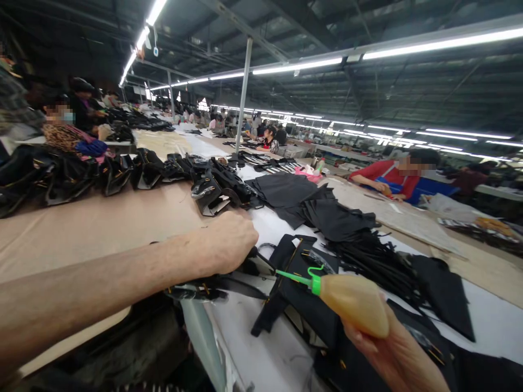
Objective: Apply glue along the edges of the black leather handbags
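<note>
- Holds the bottle (pixel 354 304) in the right hand (pixel 396 345), tilted almost onto its side above the black pieces (pixel 304 302) on the white sheet (pixel 241 321).
- Wraps the right fingers around the rounded lower end, pressed against the wall; cannot tell their full spread behind it.
- Curls the left hand (pixel 232 239) knuckles-up near the tip, at the black pieces; cannot tell whether pinching one, with the fingertips hidden.
- Should handle as fairly light, soft-walled and squeezable; probably not fragile, perhaps slippery with any film outside.
- Best taken by the wide body, with gentle pressure, not by the thin nozzle (pixel 294 277), likely easy to bend.
- Looks cloudy amber, smooth and pear-like, narrowing to a bright green collar (pixel 316 285); cannot tell the fill level.
- Carries a thin green hook (pixel 315 269) above the collar.
</note>
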`<act>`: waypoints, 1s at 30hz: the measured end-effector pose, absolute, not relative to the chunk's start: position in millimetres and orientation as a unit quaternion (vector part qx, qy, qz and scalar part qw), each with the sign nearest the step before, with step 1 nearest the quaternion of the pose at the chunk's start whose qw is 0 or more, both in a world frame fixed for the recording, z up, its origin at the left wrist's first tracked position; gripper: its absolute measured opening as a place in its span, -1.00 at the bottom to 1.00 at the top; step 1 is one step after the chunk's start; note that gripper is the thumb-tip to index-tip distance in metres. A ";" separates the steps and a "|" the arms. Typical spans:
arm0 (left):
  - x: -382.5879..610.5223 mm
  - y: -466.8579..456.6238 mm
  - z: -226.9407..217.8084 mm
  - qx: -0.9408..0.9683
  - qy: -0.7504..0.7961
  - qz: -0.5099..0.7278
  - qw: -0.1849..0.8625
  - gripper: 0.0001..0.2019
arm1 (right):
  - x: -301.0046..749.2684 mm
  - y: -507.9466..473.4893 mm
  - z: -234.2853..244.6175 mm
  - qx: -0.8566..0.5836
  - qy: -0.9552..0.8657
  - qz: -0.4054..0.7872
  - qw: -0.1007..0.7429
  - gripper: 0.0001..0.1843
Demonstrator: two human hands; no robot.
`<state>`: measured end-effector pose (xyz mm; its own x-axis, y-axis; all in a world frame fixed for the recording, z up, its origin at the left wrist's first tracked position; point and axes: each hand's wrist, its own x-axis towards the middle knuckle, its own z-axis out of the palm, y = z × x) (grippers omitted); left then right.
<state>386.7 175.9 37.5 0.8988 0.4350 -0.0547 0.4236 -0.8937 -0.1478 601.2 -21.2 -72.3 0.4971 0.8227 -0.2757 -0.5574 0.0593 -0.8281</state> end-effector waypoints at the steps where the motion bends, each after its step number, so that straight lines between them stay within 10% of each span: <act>1: 386.9 174.3 29.5 -0.973 -0.215 0.040 0.080 -0.84 | 599.2 -22.3 -70.9 -0.504 -0.149 0.472 0.708 -0.65; 30: 371.1 160.7 -10.3 -0.968 -0.248 -0.010 0.028 -0.89 | 587.2 -21.4 -28.4 -0.772 -0.457 0.352 0.266 -0.40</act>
